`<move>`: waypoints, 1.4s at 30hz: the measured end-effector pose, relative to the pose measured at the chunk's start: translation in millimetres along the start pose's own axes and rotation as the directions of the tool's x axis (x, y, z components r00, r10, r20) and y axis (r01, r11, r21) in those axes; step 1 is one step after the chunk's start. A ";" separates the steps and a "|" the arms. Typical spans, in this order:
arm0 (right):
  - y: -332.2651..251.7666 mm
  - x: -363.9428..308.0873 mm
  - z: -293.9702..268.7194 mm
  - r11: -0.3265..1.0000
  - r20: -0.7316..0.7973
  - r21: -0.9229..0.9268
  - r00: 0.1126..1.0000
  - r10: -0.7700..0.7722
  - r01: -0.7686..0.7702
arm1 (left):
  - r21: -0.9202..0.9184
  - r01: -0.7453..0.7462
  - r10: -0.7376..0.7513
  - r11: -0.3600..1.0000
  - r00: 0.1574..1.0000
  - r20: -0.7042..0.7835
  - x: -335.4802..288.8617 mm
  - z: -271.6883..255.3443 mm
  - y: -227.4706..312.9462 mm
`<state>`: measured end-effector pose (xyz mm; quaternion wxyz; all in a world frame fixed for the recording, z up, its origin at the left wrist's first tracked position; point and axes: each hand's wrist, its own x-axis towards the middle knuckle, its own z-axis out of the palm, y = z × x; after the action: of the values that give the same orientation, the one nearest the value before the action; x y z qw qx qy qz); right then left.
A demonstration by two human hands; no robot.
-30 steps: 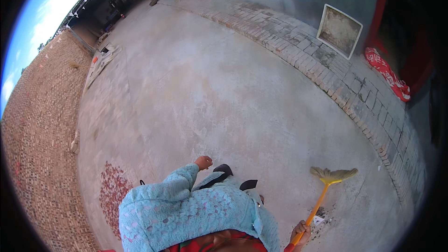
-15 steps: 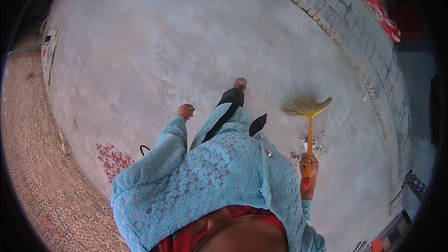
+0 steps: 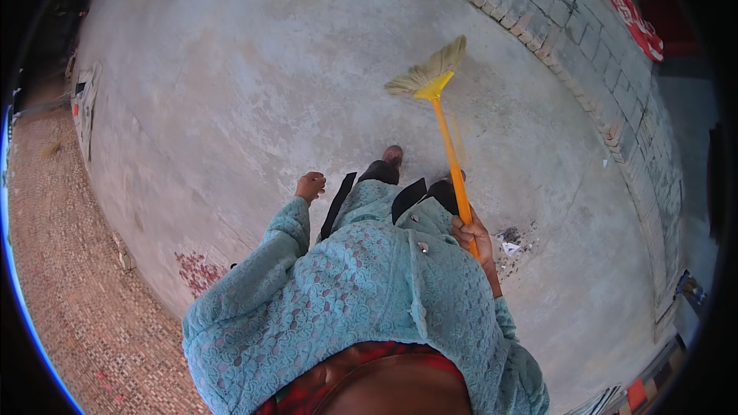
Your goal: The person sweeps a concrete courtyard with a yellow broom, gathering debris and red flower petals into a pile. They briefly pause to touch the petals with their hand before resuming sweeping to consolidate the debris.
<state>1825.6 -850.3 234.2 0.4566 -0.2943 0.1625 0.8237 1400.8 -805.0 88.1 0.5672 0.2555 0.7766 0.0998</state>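
Broom (image 3: 446, 138) first: from my remote post I see it slanting from the upper middle of the frame to just right of lower centre, yellow-collared bristles (image 3: 430, 69) fanned out farthest from the body. My wearer's right hand (image 3: 471, 234) is wrapped around the orange handle low down, near its end; I judge that leaves most of the length for reaching past the shoes. I cannot tell whether the bristles touch the concrete floor (image 3: 292, 69). Left of centre, the left hand (image 3: 310, 187) hangs clear of the handle, fingers curled, nothing visible in it; how tightly they close I cannot tell. That arm is bent out, perhaps for balance, since one hand bears the broom alone. Right of the gripping hand, dark debris (image 3: 506, 235) lies loosely bunched around a white scrap (image 3: 510, 248), perhaps gathered there. Small red pieces (image 3: 201, 273) lie scattered toward the lower left.
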 end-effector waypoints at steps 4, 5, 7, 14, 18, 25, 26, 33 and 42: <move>-32.6 110.7 -18.4 0.985 0.035 -0.085 0.988 0.151 -0.147 | -0.005 0.073 -0.073 0.997 0.995 -0.064 -43.3 -5.9 0.3; -39.7 132.0 -21.8 0.976 0.046 -0.138 0.983 0.179 -0.171 | 0.012 0.101 -0.100 0.995 0.993 -0.068 -50.1 -5.7 3.3; -60.3 163.9 -29.7 0.980 0.012 -0.091 0.984 0.179 -0.177 | 0.037 0.112 -0.109 0.993 0.992 -0.070 -55.2 -3.9 4.0; -123.2 53.5 -114.5 0.932 -0.024 0.354 0.995 0.095 -0.081 | 0.058 0.080 -0.078 0.995 0.996 -0.036 -50.2 51.7 33.5; -144.7 -58.1 -139.0 0.908 -0.091 0.412 0.995 -0.043 0.077 | 0.130 -0.021 0.016 0.991 0.999 0.034 -34.9 90.4 76.2; -176.3 -147.1 -88.8 0.948 -0.258 0.116 0.931 -0.259 0.296 | 0.111 -0.093 0.093 0.989 0.996 0.003 -42.5 108.3 109.3; -177.5 -151.7 -87.9 0.945 -0.237 0.119 0.933 -0.270 0.303 | 0.105 -0.078 0.079 0.991 0.997 -0.012 -43.9 106.8 107.8; -196.6 -97.0 -32.1 0.974 -0.198 -0.003 0.955 -0.223 0.227 | 0.100 0.073 -0.066 0.992 0.995 -0.076 -31.5 84.9 84.6; -201.0 84.6 85.7 0.994 0.045 -0.106 0.998 0.041 -0.037 | -0.086 0.066 -0.065 0.994 0.998 0.014 59.2 86.8 138.4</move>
<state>1932.5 -642.3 247.2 0.4280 -0.2953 0.1140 0.8465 1507.6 -669.0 71.3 0.5849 0.2058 0.7764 0.1131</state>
